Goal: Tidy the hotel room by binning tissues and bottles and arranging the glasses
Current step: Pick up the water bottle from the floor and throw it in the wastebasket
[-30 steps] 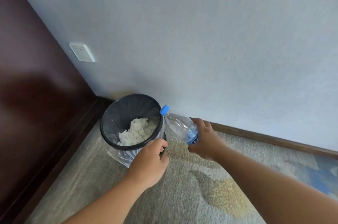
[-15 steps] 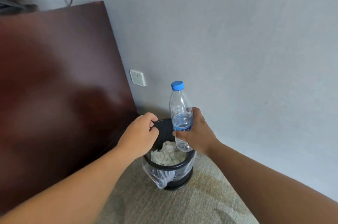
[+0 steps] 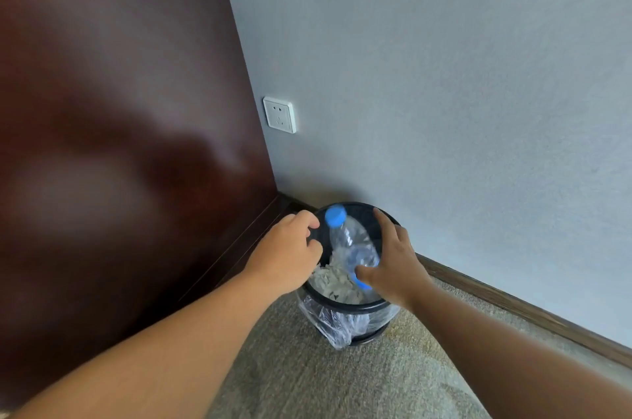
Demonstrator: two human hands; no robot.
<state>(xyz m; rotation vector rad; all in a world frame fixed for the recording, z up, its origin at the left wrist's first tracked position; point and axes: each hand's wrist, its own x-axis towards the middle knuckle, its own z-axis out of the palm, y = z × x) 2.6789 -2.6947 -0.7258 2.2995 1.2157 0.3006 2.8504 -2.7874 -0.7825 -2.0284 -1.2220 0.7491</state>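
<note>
Head cam: bin [image 3: 342,307] on carpet [image 3: 307,377] in corner, by wall + dark wood panel [image 3: 119,110]. L hand [image 3: 287,254] curled, pinching bin's left rim. Bottle [image 3: 352,240] tilted inside bin mouth, blue cap twd far rim, over tissues [image 3: 331,281]. R hand [image 3: 393,257] spread wide, thumb at bottle's lower end; contact unclear.

I'm seeing clear, glossy plastic in the bottle [image 3: 352,244], its cap [image 3: 336,216] showing smooth blue plastic. The bin [image 3: 345,305] is looking like black plastic with a dull sheen, its liner [image 3: 333,324] hanging as thin, crinkled clear film. The tissues [image 3: 330,283] are lying as soft, crumpled white paper. The cabinet [image 3: 119,110] is gleaming as polished dark wood, the wall [image 3: 444,76] is showing matt, finely grained paint, and the carpet [image 3: 325,377] is looking rough.
</note>
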